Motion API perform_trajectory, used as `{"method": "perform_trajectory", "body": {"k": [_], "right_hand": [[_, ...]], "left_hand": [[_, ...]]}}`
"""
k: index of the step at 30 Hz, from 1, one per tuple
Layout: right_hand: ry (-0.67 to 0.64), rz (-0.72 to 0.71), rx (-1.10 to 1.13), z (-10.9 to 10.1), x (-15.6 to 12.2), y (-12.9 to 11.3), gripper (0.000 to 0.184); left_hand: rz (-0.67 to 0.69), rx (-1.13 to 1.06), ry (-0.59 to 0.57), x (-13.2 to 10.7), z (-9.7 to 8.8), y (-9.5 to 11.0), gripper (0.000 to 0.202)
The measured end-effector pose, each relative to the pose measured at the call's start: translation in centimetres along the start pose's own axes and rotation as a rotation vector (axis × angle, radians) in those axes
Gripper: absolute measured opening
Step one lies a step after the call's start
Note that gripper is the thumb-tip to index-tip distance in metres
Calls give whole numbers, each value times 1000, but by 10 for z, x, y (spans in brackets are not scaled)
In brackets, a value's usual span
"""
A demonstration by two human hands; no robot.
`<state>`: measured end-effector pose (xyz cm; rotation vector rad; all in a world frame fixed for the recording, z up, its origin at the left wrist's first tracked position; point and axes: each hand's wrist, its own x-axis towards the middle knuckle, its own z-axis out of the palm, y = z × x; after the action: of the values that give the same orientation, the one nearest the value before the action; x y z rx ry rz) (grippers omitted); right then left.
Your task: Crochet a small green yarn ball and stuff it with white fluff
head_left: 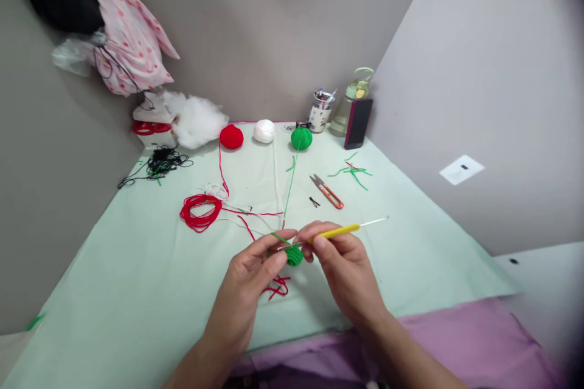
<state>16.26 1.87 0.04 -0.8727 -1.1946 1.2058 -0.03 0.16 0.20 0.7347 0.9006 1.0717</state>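
Between finger and thumb, my left hand [253, 270] pinches a small green crochet piece [294, 255]. My right hand [344, 264] grips a crochet hook [340, 231] by its yellow handle, and the hook's thin metal end lies across the green piece. A green strand runs from my left fingers back to a green yarn ball [301, 139] near the wall. Red yarn ends [277, 287] lie below my left hand. Orange-handled thread snips [327, 191] rest on the cloth beyond my right hand.
Red [232, 137] and white yarn balls [264, 131] sit at the back. Left are a red yarn coil [201, 213], tangled black yarn [166, 161] and white stuffing [198, 121]. Back right stand a pen cup [320, 115], a bottle [342, 115] and a phone [358, 124].
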Motion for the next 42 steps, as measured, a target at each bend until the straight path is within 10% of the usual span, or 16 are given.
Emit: {"method": "perform_trajectory", "body": {"k": [14,34,42], "right_hand": [[-75,179,218,-1,8,-10,30],[-207,-19,-24,-10,75,-28,14],[-45,-709,-683,-20,68,0,18]], "left_hand": [[-5,71,-45,1,-7,14,33],[195,172,-53,61,13,62,53],[293,234,117,63,23,30,46]]}}
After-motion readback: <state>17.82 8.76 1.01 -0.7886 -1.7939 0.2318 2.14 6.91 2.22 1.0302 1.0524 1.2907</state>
